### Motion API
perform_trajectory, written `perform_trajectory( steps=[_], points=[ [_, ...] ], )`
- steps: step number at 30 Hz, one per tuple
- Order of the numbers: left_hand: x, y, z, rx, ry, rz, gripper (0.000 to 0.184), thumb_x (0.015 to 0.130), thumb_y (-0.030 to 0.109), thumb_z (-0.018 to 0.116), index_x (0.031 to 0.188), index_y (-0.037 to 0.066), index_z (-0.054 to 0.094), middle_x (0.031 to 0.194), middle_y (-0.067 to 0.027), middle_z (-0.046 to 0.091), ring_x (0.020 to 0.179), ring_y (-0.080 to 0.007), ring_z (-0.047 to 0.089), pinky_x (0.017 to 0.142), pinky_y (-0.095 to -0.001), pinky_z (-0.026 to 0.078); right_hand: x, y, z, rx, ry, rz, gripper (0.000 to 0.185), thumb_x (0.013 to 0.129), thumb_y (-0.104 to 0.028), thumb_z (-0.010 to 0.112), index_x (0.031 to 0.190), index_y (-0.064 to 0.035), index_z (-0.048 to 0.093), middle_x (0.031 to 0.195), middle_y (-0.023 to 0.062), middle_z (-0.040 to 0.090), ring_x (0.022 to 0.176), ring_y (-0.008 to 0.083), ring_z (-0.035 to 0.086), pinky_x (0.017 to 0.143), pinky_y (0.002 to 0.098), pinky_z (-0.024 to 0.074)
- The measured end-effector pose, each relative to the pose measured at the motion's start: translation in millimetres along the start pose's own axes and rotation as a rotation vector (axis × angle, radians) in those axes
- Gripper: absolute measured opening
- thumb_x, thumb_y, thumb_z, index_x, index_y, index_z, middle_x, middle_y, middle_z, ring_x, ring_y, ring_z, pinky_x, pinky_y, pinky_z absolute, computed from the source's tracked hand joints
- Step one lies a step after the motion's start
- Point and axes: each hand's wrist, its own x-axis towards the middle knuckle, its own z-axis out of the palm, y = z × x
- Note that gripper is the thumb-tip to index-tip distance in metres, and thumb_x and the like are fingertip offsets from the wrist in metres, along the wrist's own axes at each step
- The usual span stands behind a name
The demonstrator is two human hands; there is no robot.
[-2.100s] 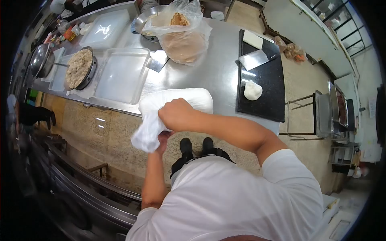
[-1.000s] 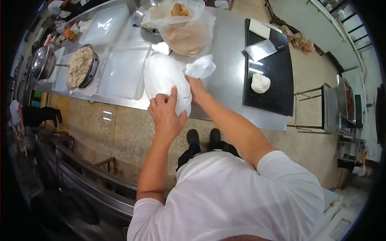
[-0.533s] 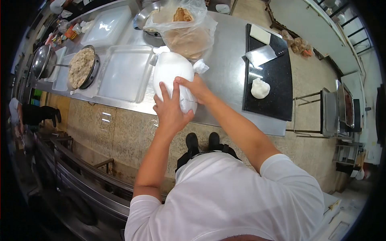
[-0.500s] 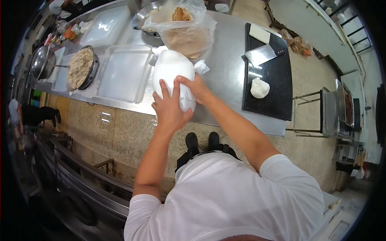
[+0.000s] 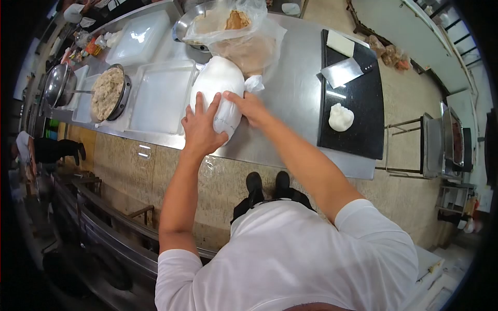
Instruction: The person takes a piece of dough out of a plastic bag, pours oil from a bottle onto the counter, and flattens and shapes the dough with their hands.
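Observation:
A bulging white plastic bag [image 5: 220, 78] lies on the steel table; what fills it is hidden. My left hand [image 5: 202, 129] rests on its near left part, fingers spread and thumb stretched along the near end. On the right side, my right hand [image 5: 251, 109] grips the bag, its thumb on top and the other fingers partly hidden at the edge. A twisted white plastic end [image 5: 254, 83] sticks out beside the right hand. Behind it sits a clear plastic bag [image 5: 241, 49] with brownish contents.
To the left are a clear plastic tray [image 5: 161, 98] and a pan of pale lumpy mixture [image 5: 108, 93]. A black board [image 5: 358, 119] at right bears a cleaver [image 5: 342, 72], a white slab [image 5: 340, 44] and a white dough lump [image 5: 341, 117]. Another person [image 5: 49, 147] stands far left.
The view has shifted slightly. Both hands remain on the white bag; my left hand's fingers have spread a little wider across it.

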Motion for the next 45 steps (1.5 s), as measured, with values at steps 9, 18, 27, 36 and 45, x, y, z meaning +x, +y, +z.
perform_trajectory(
  steps=[9,18,27,36,45],
  points=[
    [6.6,-22.4,-8.8,-0.062,-0.082,0.037,0.11,0.062,0.031,0.086,0.157,0.038,0.031,0.165,-0.024,0.019,0.142,-0.0598,0.026,0.112,-0.0654,0.027,-7.8,-46.9,-17.3,-0.742,-0.141,0.197,0.087,0.074,-0.07,0.076,0.112,0.0077,0.066,0.089,0.0133,0.068,0.077,0.0227,0.066,0.069,0.0338,0.0544],
    [125.8,-18.4,-46.3,-0.877,0.376,-0.097,0.139,0.058,0.051,0.095,0.153,-0.012,0.014,0.151,-0.0351,0.038,0.141,-0.0403,0.042,0.114,-0.041,0.037,22.6,-129.4,-133.4,-0.736,0.212,-0.389,0.13,0.06,-0.057,0.093,0.151,0.0087,0.027,0.143,0.0263,0.043,0.129,0.0322,0.048,0.107,0.0412,0.0421],
    [291.3,34.9,57.3,-0.856,0.148,0.025,0.059,0.084,0.023,0.077,0.135,-0.001,0.057,0.116,-0.0154,0.068,0.105,-0.0237,0.064,0.089,-0.0374,0.052,104.0,-143.5,-131.7,-0.665,-0.037,-0.632,0.133,0.052,-0.049,0.098,0.148,0.0134,0.028,0.153,0.027,0.036,0.143,0.0317,0.038,0.119,0.0415,0.0312],
    [248.2,69.8,0.9,-0.583,-0.258,0.291,0.076,0.076,0.039,0.084,0.134,-0.003,0.061,0.11,-0.0196,0.072,0.104,-0.0279,0.068,0.093,-0.035,0.051,130.1,-88.5,-186.2,-0.723,0.291,-0.378,0.064,0.066,-0.026,0.086,0.122,-0.0013,0.066,0.108,0.0173,0.074,0.095,0.0306,0.072,0.083,0.0384,0.0568],
    [236.5,86.6,28.9,-0.209,-0.145,0.443,0.133,0.058,0.041,0.095,0.158,0.004,0.016,0.134,-0.0304,0.057,0.119,-0.0446,0.06,0.102,-0.0456,0.049,118.0,-80.3,-204.4,-0.541,0.035,-0.258,0.057,0.069,-0.007,0.075,0.121,0.0067,0.06,0.11,0.0178,0.07,0.098,0.028,0.07,0.083,0.0368,0.0556]
  ],
)
